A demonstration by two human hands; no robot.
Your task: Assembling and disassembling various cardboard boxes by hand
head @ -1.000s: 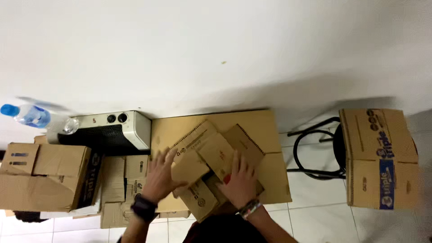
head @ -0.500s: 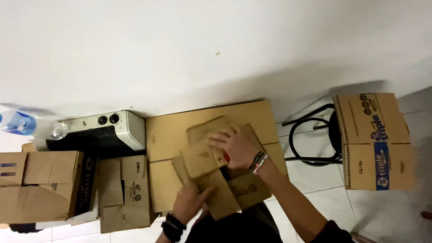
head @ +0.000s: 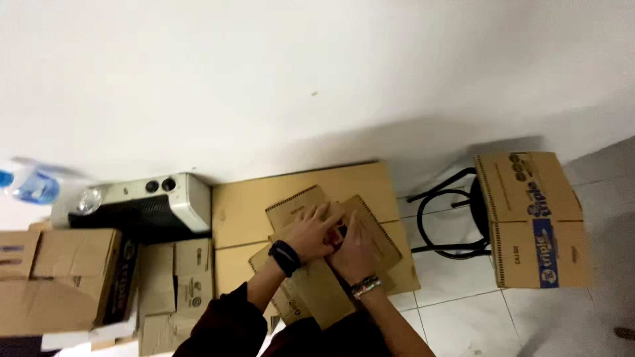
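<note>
Small cardboard box (head: pixel 331 264) in the middle, lying on a larger flat carton (head: pixel 248 205), close to the body and near the foot of the white wall (head: pixel 317 73). Flaps spread out toward the wall and toward the body; nothing of the inside visible, so no telling whether full or empty.

Left hand (head: pixel 314 235), with a black watch at the wrist, curled over the flaps at the centre and gripping the cardboard. Right hand (head: pixel 354 250), with a beaded bracelet, laid against it from the other side, fingers close together and pressed down; cannot tell whether clasping or only resting. Something small and red (head: pixel 341 231) just showing between the two.

Compared with half a second ago: no longer one hand far and one near, but both brought together at the centre of the box. A second ago spread apart on its two sides. Flaps now pulled in under the palms.

To the left, just beside the carton, a silver appliance with two knobs (head: pixel 145 201), a blurred water bottle (head: pixel 30 187) beyond it, and closed brown boxes (head: pixel 59 277) with smaller cartons (head: pixel 175 284) alongside. To the right, well apart, a black stool (head: pixel 450 221) bearing a closed printed box (head: pixel 529 218), contents unseen. White tiled floor (head: pixel 463 311) beneath.
</note>
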